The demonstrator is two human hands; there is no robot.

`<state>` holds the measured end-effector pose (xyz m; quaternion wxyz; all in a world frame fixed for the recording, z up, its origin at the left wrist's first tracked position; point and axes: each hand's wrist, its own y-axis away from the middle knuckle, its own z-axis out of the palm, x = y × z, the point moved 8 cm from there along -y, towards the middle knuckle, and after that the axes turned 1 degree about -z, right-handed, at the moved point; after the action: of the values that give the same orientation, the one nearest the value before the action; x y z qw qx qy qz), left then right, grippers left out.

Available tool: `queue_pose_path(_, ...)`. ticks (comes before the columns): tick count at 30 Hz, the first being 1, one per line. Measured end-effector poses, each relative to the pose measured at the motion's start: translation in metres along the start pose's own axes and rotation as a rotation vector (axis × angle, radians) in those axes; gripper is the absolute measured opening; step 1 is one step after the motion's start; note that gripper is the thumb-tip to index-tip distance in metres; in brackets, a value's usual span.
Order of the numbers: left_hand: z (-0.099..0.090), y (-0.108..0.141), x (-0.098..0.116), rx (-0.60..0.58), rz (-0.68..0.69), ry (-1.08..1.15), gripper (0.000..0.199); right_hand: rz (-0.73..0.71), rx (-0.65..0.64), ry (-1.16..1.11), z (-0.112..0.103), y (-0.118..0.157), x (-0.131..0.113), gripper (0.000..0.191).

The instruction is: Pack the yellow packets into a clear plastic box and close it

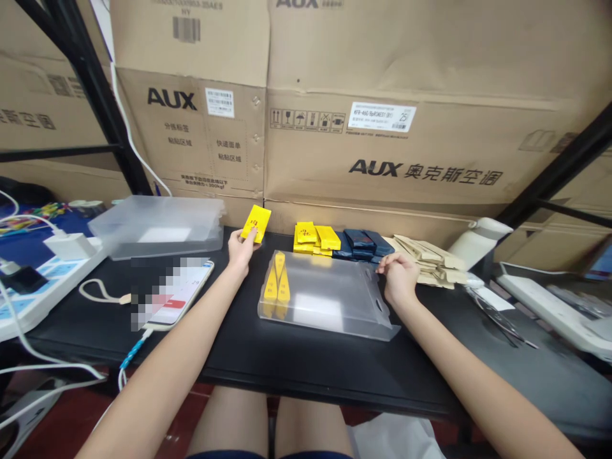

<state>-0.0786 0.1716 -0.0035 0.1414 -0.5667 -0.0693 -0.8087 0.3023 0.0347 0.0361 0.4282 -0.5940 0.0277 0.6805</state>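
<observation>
My left hand [243, 250] pinches a small yellow packet [257, 223] with dark printed characters, raised behind the black tabletop's middle. In front of me lies a clear plastic box [329, 299], its notched end toward the right. Two narrow yellow packets [277, 280] stand inside at its left end, leaning together at the top. My right hand [399, 277] is beside the box's right end, fingers curled; what they hold, if anything, is hidden. Behind the box are a pile of yellow packets [315, 238], several dark blue packets [362, 243] and a stack of beige packets [430, 258].
Another clear plastic box [162, 223] lies at the back left. A phone [184, 296] with a cable and a white power strip [48, 287] are on the left. A cream bottle [480, 242] and glasses [502, 319] are on the right. Large cardboard boxes [430, 64] wall the back.
</observation>
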Motion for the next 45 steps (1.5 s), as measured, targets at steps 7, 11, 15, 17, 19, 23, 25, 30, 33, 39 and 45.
queue_pose_path(7,0.022,0.018,0.007,-0.188,-0.113,0.126,0.019,-0.028,-0.019,0.022,-0.001,-0.001,0.001,0.011)
queue_pose_path(11,0.028,0.025,0.015,-0.255,-0.106,0.12,0.03,-0.038,-0.024,0.036,0.0,0.0,-0.002,0.009)
queue_pose_path(15,0.038,0.033,0.029,-0.406,-0.035,0.099,0.042,-0.041,-0.038,0.04,0.001,0.0,-0.004,0.01)
queue_pose_path(17,0.042,0.038,0.033,-0.479,-0.013,0.076,0.046,-0.054,-0.037,0.052,0.001,0.0,-0.007,0.011)
queue_pose_path(19,0.047,0.043,0.036,-0.552,0.027,0.047,0.047,-0.081,-0.049,0.071,0.003,0.0,-0.011,0.011)
queue_pose_path(23,0.057,0.051,0.037,-0.663,0.146,-0.104,0.039,-0.15,-0.107,0.099,0.009,0.002,-0.024,0.008)
queue_pose_path(25,0.057,0.05,0.034,-0.652,0.227,-0.231,0.036,-0.174,-0.119,0.136,0.012,0.005,-0.03,0.007)
queue_pose_path(30,0.057,0.05,0.029,-0.636,0.409,-0.446,0.037,-0.237,-0.178,0.227,0.021,0.014,-0.039,0.009)
queue_pose_path(33,0.061,0.056,0.031,-0.657,0.43,-0.466,0.033,-0.263,-0.236,0.283,0.027,0.018,-0.04,0.01)
queue_pose_path(39,0.066,0.079,0.05,-0.627,0.519,-0.489,0.024,-0.115,-0.382,0.245,0.042,0.022,-0.034,0.023)
queue_pose_path(45,0.073,0.094,0.051,-0.633,0.62,-0.661,0.022,-0.018,-0.879,0.377,0.077,0.054,-0.032,0.035)
